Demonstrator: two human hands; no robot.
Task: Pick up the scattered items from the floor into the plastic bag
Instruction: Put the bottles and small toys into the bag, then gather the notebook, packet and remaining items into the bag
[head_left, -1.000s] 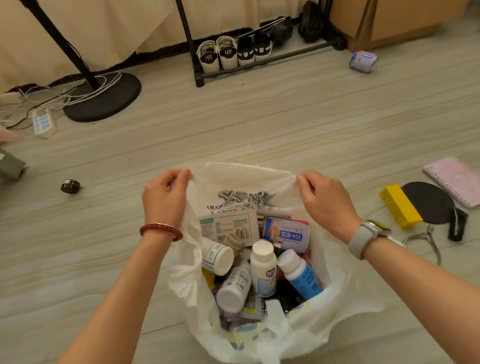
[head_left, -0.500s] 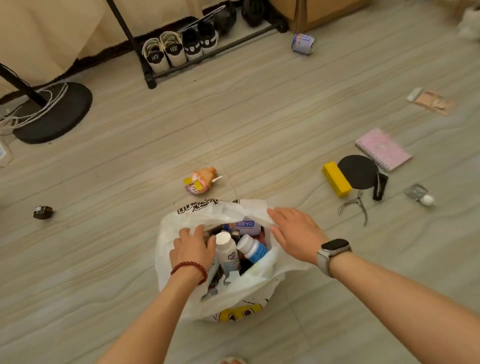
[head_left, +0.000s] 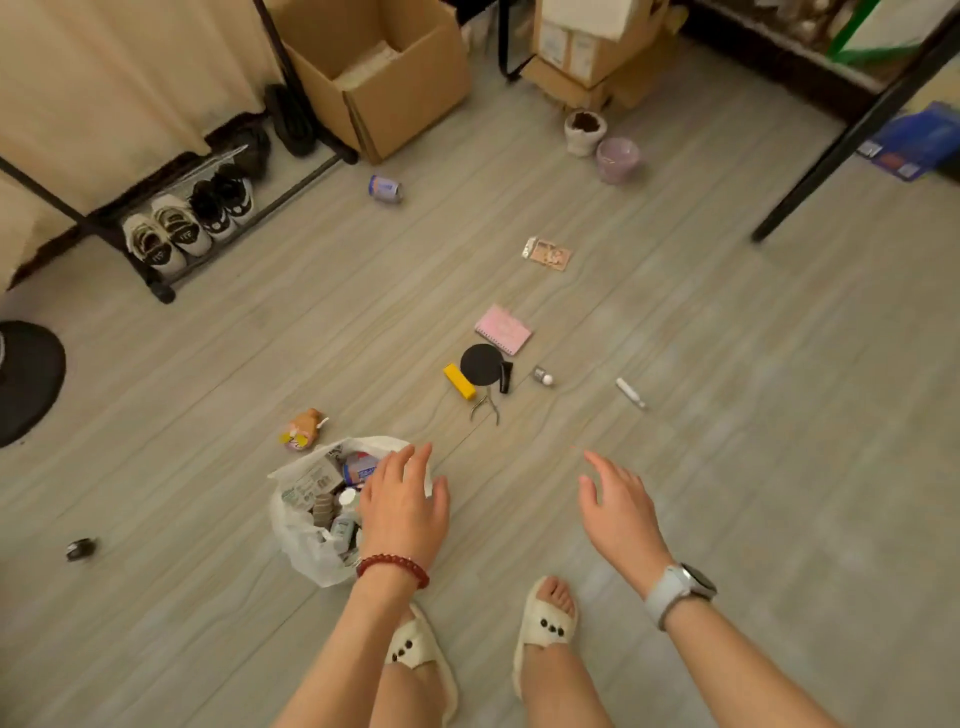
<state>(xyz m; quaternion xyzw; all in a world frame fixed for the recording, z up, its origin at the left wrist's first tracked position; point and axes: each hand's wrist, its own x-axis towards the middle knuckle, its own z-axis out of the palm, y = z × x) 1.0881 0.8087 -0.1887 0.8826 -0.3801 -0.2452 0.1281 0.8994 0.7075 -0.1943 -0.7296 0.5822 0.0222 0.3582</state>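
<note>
Scattered items ahead of both hands on the floor (head_left: 727, 467): tight cluster of yellow block (head_left: 459, 381), black disc (head_left: 481, 364), small black tube (head_left: 505, 376), metal nippers (head_left: 485, 408) and pink notebook (head_left: 503, 329), lying forward and between the two hands. Yellow block's long axis diagonal, near end pointing toward the right; nippers' handles pointing back toward the feet. Farther right, small bottle (head_left: 543, 375) and white tube (head_left: 630, 392), nearer the right hand (head_left: 615, 506). Toy figure (head_left: 303, 428) just beyond the plastic bag (head_left: 306, 545), nearer the left hand (head_left: 402, 506). Bag standing open on the floor at left, full of bottles and boxes, mouth partly behind the left hand. Both hands released, fingers spread, holding nothing; contact of left hand with bag rim not determinable. Judgement: cluster roughly equidistant, slightly favouring the right hand; can (head_left: 385, 187) and flat packet (head_left: 546, 254) well apart, needing a step forward.
</note>
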